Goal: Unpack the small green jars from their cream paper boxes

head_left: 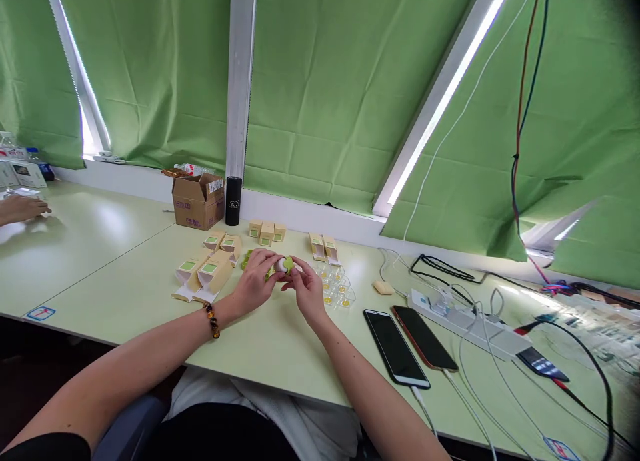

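Between the fingertips of my left hand point(254, 278) and my right hand point(307, 291) is a small rounded white-and-green piece point(283, 266). Both hands are closed on it, just above the table; its exact kind is unclear. Partly hidden behind my left hand lie several green pieces point(247, 258). To the right of my right hand stand several clear plastic holders point(345, 298) with yellow centres. Small open cartons with green windows point(214, 272) are grouped left of my left hand. More small cartons stand behind the hands point(267, 233) and at the back right point(324, 246).
A cardboard box point(193, 204) and a black tumbler point(233, 201) stand at the back. Two phones point(396, 348), a power strip point(470, 324) and tangled cables occupy the right side. A beige piece point(383, 288) lies nearby. Another person's hand point(25, 208) rests at far left.
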Tool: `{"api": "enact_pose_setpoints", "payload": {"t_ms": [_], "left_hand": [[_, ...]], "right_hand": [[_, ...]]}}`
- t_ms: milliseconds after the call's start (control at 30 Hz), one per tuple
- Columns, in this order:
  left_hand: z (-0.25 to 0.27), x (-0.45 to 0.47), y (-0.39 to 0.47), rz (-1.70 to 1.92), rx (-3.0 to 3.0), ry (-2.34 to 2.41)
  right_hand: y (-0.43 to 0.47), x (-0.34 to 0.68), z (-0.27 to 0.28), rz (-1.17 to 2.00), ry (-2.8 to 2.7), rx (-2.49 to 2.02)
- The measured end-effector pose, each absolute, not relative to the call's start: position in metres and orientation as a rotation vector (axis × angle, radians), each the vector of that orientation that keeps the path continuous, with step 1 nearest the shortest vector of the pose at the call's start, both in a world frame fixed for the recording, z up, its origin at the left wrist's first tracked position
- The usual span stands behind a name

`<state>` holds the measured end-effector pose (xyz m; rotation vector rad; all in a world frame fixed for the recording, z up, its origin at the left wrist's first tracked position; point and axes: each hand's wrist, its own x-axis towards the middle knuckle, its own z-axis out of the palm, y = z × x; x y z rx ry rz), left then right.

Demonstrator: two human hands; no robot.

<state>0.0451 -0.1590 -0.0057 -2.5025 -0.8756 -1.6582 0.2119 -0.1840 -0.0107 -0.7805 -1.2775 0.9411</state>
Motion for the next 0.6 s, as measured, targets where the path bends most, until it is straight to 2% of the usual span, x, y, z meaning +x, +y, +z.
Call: {"api": "enact_pose_setpoints", "payload": {"t_ms": [233,600], "left_hand": [[-0.0035,0.0430,-0.1610,-1.443,-2.482,-0.862],[0.0023,0.0439,-0.1644,-1.244,-2.484,-0.757]], "right_hand": [[-0.1838,0.2144,-0.0144,0.990,-1.270,-0.869],[-0.1850,0.2145,-0.0172,0.867,-1.380,-0.904]]}}
